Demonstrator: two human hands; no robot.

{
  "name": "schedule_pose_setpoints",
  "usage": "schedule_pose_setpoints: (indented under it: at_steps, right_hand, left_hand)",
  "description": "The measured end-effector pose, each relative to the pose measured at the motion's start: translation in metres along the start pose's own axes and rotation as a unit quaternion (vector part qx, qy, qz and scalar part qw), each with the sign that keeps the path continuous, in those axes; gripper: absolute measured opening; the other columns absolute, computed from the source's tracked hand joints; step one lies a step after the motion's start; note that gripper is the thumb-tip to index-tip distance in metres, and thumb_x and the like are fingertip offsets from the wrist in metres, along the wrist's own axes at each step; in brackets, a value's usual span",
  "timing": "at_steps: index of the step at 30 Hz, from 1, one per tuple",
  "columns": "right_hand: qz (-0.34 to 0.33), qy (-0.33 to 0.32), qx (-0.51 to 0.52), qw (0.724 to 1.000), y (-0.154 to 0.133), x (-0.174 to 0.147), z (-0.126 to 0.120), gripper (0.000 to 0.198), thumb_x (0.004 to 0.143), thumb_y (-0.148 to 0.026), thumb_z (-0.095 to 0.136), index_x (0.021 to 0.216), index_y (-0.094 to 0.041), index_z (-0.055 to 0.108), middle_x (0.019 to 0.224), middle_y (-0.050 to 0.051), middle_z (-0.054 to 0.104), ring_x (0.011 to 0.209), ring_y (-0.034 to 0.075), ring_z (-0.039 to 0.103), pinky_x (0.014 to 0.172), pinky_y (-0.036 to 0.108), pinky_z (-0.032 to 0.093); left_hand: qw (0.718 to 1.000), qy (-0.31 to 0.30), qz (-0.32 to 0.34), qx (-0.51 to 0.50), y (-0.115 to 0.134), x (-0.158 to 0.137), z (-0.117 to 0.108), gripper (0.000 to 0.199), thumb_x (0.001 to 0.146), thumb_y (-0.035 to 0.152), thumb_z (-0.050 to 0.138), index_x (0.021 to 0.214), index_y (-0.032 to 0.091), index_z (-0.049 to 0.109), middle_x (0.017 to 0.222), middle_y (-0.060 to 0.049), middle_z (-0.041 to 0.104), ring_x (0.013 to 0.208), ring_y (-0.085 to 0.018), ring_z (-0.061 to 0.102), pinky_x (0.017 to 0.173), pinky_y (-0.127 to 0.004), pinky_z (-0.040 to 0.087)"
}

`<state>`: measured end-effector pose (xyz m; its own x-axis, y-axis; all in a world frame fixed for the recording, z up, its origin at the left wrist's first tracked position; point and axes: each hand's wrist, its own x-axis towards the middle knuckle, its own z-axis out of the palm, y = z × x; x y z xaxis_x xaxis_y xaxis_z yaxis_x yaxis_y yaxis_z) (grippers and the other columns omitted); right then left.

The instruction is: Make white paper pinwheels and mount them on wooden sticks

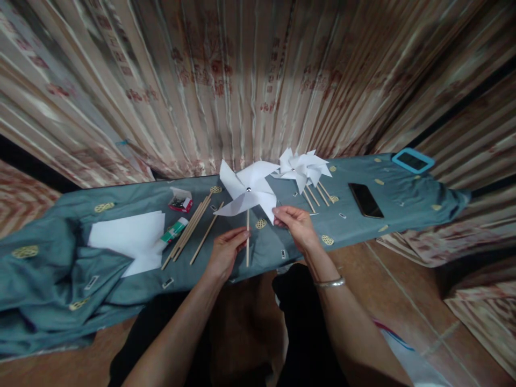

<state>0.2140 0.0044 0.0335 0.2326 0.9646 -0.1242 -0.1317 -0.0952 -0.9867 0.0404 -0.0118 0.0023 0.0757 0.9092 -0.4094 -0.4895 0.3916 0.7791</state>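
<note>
I saw the left hand (226, 251) pinching the stick (247, 252), its top hidden behind the white pinwheel (244, 181); the right hand (297, 224) pinched a blade (267, 202), covering part of its edge.

1 head-worn camera, looking forward and down; left hand (228, 250) and right hand (297, 226) near, mid-view; cloth-draped table (268, 244) across middle; patterned curtain (250, 80) behind; tiled floor (363, 274) below.

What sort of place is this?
Probably a room in a home, judging by the beige fabric curtains with reddish print, brown tiled floor and grey-green patterned cloth beneath the white paper pinwheels.
</note>
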Motion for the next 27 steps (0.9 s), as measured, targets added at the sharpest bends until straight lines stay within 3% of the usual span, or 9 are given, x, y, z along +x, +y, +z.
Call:
schedule_pose_setpoints:
  at_steps: [11, 20, 27]
  right_hand:
    - [0.022, -0.088, -0.02, 0.996, 0.007, -0.013, 0.023, 0.032, 0.056, -0.049, 0.081, 0.061, -0.019, 0.071, 0.058, 0.0, 0.07, 0.052, 0.01, 0.056, 0.057, 0.024, 0.047]
    - [0.016, -0.112, -0.018, 0.993, 0.01, -0.014, 0.038, 0.031, 0.053, -0.048, 0.08, 0.052, -0.02, 0.067, 0.052, -0.001, 0.065, 0.049, 0.009, 0.053, 0.054, 0.024, 0.045]
    - [-0.019, -0.101, -0.071, 0.992, 0.01, -0.017, 0.04, 0.035, 0.055, -0.048, 0.08, 0.049, -0.018, 0.063, 0.046, -0.003, 0.058, 0.043, 0.008, 0.045, 0.047, 0.023, 0.035]
  left_hand:
    - [1.0, 0.0, 0.004, -0.006, 0.002, -0.001, 0.003, 0.04, 0.037, 0.031, 0.092, 0.07, 0.015, 0.077, 0.066, -0.003, 0.073, 0.061, -0.009, 0.059, 0.065, -0.021, 0.046]
    - [0.998, -0.044, 0.036, 0.022, 0.002, -0.004, 0.004, 0.036, 0.046, 0.036, 0.09, 0.074, 0.016, 0.078, 0.068, -0.003, 0.073, 0.063, -0.01, 0.06, 0.066, -0.023, 0.046]
    - [0.999, -0.032, 0.035, 0.026, -0.001, -0.002, 0.001, 0.033, 0.045, 0.032, 0.09, 0.071, 0.016, 0.077, 0.067, -0.002, 0.073, 0.061, -0.01, 0.059, 0.065, -0.023, 0.046]
